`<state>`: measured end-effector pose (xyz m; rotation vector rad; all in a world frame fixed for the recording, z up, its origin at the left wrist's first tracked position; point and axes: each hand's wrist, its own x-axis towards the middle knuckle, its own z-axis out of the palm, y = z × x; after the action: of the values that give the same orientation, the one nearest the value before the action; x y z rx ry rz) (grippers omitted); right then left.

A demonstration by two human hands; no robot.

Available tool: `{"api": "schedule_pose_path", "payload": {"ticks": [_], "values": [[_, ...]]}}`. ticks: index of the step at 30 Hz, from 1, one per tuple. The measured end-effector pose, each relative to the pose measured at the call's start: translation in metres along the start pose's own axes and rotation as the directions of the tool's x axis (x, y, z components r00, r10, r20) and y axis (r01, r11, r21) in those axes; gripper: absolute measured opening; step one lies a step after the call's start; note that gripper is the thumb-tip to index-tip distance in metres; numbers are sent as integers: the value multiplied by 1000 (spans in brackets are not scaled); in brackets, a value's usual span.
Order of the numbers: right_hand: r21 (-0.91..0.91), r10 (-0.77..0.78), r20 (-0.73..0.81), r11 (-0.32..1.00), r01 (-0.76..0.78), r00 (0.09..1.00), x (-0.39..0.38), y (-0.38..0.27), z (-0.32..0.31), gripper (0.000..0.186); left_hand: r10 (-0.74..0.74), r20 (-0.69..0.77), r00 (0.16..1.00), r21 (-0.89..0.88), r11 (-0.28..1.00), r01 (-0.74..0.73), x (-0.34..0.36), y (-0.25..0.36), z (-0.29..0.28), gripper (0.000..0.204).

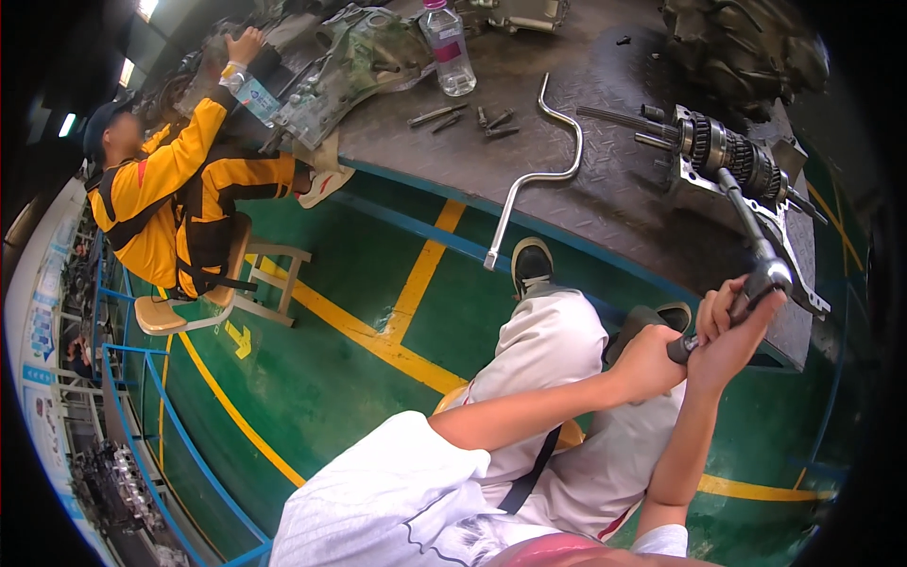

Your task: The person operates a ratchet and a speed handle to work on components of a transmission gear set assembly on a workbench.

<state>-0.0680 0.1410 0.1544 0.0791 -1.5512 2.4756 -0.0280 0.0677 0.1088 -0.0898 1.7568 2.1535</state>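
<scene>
A ratchet wrench [773, 274] is held low over the near right edge of the metal workbench. My right hand [729, 331] wraps round it just below its shiny head. At the end of the dark handle my left hand [650, 361] is closed, its fingers partly hidden. From the ratchet's head a steel extension bar [743, 210] runs up to the gear shafts [723, 151]. These shafts lie in an open, light metal housing [775, 222]. Whether the bar's far end sits on a bolt, I cannot tell.
On the workbench [425, 146] lie a bent speed brace [567, 170], overhanging the front edge, and several bolts [496, 121]. A plastic bottle [447, 52] stands near a large casing [373, 61]. At far left sits a person in yellow and black [179, 189].
</scene>
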Motion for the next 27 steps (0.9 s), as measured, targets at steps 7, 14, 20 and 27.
{"api": "schedule_pose_path", "payload": {"ticks": [7,14,20,27], "values": [[-138,42,-184,988,-68,982,-2,-4,6,58,219,-42,975,90,973,-214,13,-26,8,18],[-168,34,-70,985,-46,997,7,-4,11,59,48,18,999,-14,999,-48,12,-18,10,6],[-55,74,59,996,-71,995,5,-4,-1,48,81,49,996,-26,997,-79,18,-22,10,10],[-132,46,-5,990,-47,999,0,-5,-4,57,238,1,971,-44,970,-238,18,-40,18,8]]}}
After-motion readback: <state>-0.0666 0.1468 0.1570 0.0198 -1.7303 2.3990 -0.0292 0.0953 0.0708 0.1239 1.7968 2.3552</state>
